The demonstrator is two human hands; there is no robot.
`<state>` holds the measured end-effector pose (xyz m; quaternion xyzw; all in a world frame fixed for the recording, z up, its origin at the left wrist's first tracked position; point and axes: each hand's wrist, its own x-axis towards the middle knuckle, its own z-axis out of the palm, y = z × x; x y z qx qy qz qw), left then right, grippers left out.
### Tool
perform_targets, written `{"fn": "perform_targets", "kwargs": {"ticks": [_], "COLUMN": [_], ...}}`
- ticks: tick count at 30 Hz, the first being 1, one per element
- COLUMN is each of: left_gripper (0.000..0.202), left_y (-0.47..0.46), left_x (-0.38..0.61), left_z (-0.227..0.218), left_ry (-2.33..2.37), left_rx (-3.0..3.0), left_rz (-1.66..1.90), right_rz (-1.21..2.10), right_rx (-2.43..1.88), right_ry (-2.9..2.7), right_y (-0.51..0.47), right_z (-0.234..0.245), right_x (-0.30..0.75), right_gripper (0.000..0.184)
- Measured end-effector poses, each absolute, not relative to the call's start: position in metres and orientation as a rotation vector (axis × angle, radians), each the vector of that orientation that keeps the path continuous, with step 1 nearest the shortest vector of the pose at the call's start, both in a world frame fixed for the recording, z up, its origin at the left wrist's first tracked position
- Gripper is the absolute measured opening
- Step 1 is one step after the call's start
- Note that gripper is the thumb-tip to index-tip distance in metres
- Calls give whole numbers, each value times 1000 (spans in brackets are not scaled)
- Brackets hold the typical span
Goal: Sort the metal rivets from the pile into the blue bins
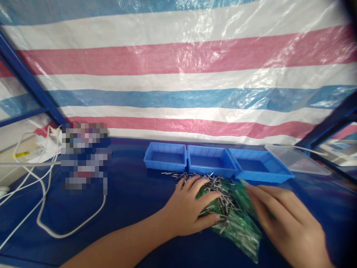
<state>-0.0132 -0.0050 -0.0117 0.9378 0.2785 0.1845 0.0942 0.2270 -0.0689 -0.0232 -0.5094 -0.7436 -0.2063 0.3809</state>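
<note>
The pins [226,199] lie heaped on and about the green bag [245,240] on the worktop [128,193]. The left hand [184,210] rests on the heap from its nine o'clock side, fingers spread. At the heap's three o'clock, the right hand [295,219] pinches the bag's edge between its fingers. From the heap, the left bin [165,165] stands at ten o'clock, the middle bin [211,169] at twelve, the right bin [279,175] at two, with a clear lid [302,160] just beyond it. White cables [42,197] trail at nine.
</note>
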Motion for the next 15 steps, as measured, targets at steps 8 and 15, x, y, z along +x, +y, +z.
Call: {"fn": "perform_targets", "kwargs": {"ticks": [8,15], "left_gripper": [58,42], "left_y": [-4,-3], "left_x": [-15,-15], "left_z": [-5,-6], "left_ry": [805,810], "left_rx": [2691,2610], "left_rz": [591,857], "right_rz": [-309,-343], "right_rx": [-1188,-1171], "right_ry": [-2225,-2407], "right_y": [-71,-93], "right_z": [-17,-33], "right_x": [200,212], "right_gripper": [41,81]}}
